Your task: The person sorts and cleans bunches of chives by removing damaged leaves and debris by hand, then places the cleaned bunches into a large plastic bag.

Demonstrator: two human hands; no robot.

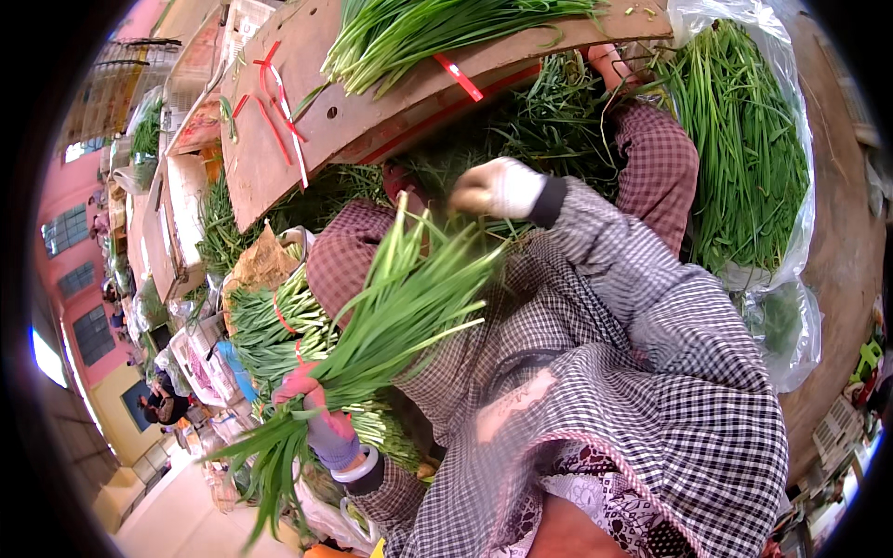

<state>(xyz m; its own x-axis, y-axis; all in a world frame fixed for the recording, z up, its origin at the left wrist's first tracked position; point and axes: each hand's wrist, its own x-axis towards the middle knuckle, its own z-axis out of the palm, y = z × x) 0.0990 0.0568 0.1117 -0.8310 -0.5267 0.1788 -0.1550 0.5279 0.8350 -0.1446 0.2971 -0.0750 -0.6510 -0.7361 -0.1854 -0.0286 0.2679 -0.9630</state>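
My left hand (319,418), in a pink and purple glove, is closed round the leafy part of a bunch of garlic chives (400,312). The pale cut ends fan out up and to the right, while the green tips hang below my fist. My right hand (499,189), in a whitish glove, hovers just beyond the pale ends, apart from my left hand. Motion blurs its fingers, so whether they hold anything cannot be made out. Beside my left hand lie bundles of chives (279,321) bound with red ties.
A brown board (298,88) ahead carries a chive pile (446,37) and loose red ties (270,84). Loose greens (558,112) lie under its edge between my knees. At the right stands a large clear plastic bag (807,177) packed with chives. Crates and another person (167,402) appear far left.
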